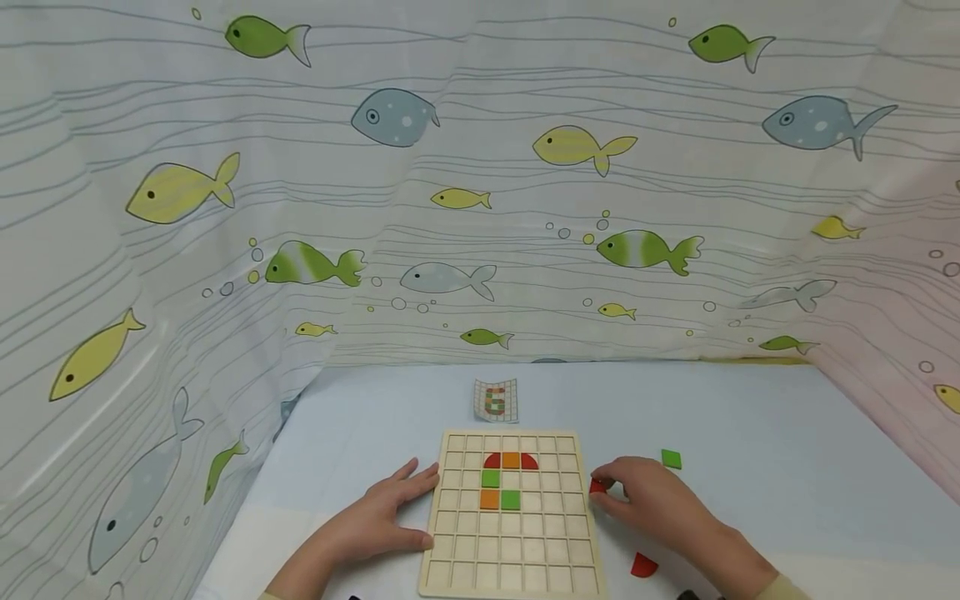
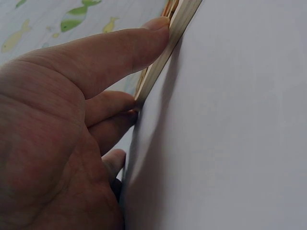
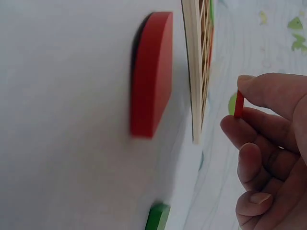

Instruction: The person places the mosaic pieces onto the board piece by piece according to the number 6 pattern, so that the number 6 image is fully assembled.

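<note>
A wooden grid board lies flat on the table. Set in its cells are two red quarter-circle tiles either side of an orange square tile, with green and another orange square below. My left hand has its fingers spread along the board's left edge, thumb and fingertips touching the side. Beyond the right edge, my right hand pinches a small red tile between thumb and fingers, held above the table. The fingers cover part of its outline.
On the right of the board lie a loose red quarter-circle tile and a green square tile. Behind the board is a small pattern card with a printed coloured figure on a grid. A fish-print curtain encloses the table's back and sides.
</note>
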Motion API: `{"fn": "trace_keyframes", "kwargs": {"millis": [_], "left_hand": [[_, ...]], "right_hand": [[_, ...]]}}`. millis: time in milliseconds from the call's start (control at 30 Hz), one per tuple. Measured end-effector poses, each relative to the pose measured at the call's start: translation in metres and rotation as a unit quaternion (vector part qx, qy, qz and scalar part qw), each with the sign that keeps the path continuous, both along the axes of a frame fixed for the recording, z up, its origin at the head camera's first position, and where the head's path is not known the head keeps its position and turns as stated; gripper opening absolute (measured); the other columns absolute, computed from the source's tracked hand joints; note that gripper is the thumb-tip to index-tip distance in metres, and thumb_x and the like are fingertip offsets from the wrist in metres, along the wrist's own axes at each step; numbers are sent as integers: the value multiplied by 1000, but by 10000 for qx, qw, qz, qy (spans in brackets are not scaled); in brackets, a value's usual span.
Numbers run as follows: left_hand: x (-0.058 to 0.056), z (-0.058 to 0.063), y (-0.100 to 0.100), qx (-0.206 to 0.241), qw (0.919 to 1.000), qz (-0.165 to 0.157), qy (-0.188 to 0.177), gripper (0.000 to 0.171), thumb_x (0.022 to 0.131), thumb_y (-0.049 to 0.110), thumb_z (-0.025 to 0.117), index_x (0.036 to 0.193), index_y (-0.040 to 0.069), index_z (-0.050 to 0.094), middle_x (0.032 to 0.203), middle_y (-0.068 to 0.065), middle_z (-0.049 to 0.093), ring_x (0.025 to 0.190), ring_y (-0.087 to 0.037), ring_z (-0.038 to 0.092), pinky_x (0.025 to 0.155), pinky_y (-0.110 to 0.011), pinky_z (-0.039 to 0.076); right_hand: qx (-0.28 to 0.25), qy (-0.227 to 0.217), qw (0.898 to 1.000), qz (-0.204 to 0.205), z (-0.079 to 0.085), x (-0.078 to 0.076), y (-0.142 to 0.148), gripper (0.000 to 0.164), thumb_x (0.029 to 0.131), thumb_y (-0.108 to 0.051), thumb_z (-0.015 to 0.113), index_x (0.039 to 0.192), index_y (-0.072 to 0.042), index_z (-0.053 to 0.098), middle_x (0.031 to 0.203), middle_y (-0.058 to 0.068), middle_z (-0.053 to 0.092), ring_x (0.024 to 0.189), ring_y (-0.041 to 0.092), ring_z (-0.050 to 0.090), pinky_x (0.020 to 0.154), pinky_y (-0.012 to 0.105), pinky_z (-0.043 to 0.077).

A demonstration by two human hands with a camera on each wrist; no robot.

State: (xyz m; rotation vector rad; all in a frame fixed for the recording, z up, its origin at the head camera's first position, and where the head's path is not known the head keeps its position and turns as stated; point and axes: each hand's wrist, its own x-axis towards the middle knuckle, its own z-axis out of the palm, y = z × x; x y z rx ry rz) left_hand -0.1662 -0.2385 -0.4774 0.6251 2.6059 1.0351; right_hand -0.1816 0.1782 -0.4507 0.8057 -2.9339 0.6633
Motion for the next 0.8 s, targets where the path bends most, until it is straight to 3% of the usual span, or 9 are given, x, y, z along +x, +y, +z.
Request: {"fn": "trace_keyframes", "kwargs": {"millis": [433,800], "left_hand": [[0,0,0,-24,10000,27,-13,89,75,53,79,150,17,46,156,8,36,149,-31,13,108,-67,18],[0,0,0,-47,10000,8,10,89,75,52,80,149,17,47,156,8,37,149,-31,14,108,-67,19]], "right_hand": [[132,-105,9994,290,8,-2,-45,16,87,-28,75,98,-17,74,90,-17,63,86,6,59,77,31,52],[194,3,9973,707,0,-6,-68,16,87,-26,76,97,-14,77,85,-13,59,77,2,48,67,24,48]]}}
